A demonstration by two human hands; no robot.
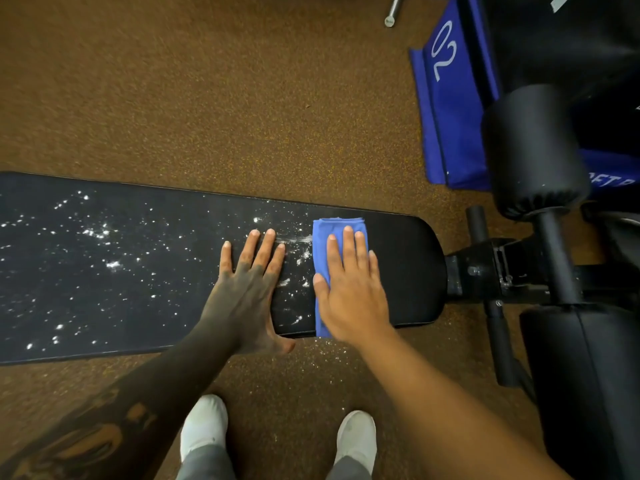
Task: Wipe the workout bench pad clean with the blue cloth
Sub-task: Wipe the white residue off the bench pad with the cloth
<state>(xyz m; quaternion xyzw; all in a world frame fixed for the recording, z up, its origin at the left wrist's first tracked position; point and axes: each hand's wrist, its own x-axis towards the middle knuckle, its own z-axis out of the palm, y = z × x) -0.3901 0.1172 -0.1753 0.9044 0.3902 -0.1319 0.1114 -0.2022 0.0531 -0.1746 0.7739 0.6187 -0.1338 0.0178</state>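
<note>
Blue cloth point(337, 237) under flat, open right hand point(349, 289) on droplet-speckled bench pad point(104, 271); left hand point(249, 282) splayed open.

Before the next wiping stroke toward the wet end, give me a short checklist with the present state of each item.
1. Blue cloth lies flat on the bench pad: ok.
2. Right hand presses on the cloth, palm down, fingers spread: ok.
3. Left hand braces on the pad: ok, but it sits in the cloth's path and must move first.
4. Pad to the right of the cloth free of droplets: ok.
5. Droplets left of the cloth cleared: not ok, many remain.
6. Cloth dry enough to keep absorbing: cannot tell.
</note>
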